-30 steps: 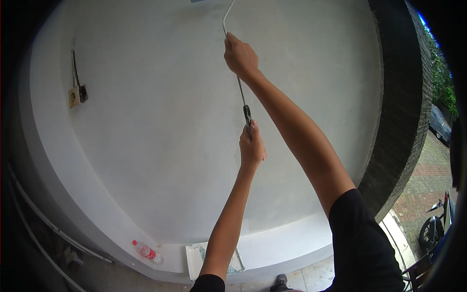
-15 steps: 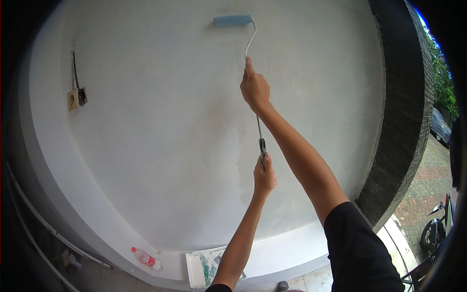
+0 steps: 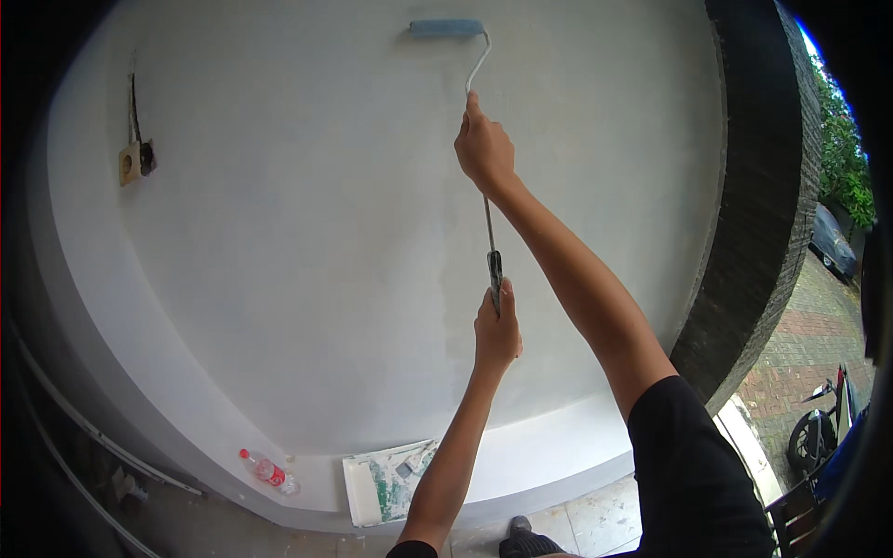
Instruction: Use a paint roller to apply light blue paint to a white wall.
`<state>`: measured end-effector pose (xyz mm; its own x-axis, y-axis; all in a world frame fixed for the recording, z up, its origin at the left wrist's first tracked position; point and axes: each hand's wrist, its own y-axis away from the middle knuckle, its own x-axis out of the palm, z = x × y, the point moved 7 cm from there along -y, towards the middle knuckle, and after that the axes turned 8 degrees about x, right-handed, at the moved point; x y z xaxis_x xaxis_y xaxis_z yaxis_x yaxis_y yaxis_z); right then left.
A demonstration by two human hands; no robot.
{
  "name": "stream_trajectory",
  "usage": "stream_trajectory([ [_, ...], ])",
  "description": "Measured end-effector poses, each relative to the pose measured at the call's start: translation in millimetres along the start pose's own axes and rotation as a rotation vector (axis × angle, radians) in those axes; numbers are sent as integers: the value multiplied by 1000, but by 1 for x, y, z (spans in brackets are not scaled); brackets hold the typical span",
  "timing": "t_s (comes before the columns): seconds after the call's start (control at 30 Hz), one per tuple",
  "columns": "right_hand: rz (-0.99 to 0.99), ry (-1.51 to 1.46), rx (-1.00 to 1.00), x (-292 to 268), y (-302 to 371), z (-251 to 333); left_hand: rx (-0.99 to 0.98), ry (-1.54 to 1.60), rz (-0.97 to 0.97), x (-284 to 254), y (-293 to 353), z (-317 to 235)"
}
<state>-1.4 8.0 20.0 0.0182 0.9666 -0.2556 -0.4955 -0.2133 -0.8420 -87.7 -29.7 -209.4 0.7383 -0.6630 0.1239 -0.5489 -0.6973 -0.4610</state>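
Note:
A long-handled paint roller with a blue sleeve is against the pale wall near the top of the view. Both my hands are closed on it. My right hand wraps the metal rod just below the bent frame, thumb pointing up along it. Lower down, my left hand grips the black handle. Below my left forearm, a white paint tray smeared with green and white rests on the ledge; my forearm covers part of it.
A clear bottle with a red cap lies on the white ledge. A socket with exposed wires is on the left of the wall. A dark textured pillar borders the right; beyond it are paving, a motorcycle and a covered car.
The view has shifted, with the wall, tray and bottle appearing slightly higher and further left. The roller sits a little higher in view, and both hands keep their grip on it.

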Motion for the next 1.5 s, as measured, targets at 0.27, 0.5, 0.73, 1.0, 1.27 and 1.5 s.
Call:
stream_trajectory([
  [0.27,-58,16,-6,9,-11,-6,51,-21,-24,0,-29,21],
  [0.5,152,71,62,17,124,-84,-144,102,-70,25,93,150],
  [0.73,55,106,-50,-9,45,-43,-22,162,58,53,39,48],
  [1.0,-136,57,-107,-5,-38,4,65,87,32,25,-49,5],
  [1.27,147,-20,68,60,201,-115,-264,10,-65,-21,137,238],
  [1.5,43,-51,31,20,64,-44,-12,-63,-56,-3,25,91],
])
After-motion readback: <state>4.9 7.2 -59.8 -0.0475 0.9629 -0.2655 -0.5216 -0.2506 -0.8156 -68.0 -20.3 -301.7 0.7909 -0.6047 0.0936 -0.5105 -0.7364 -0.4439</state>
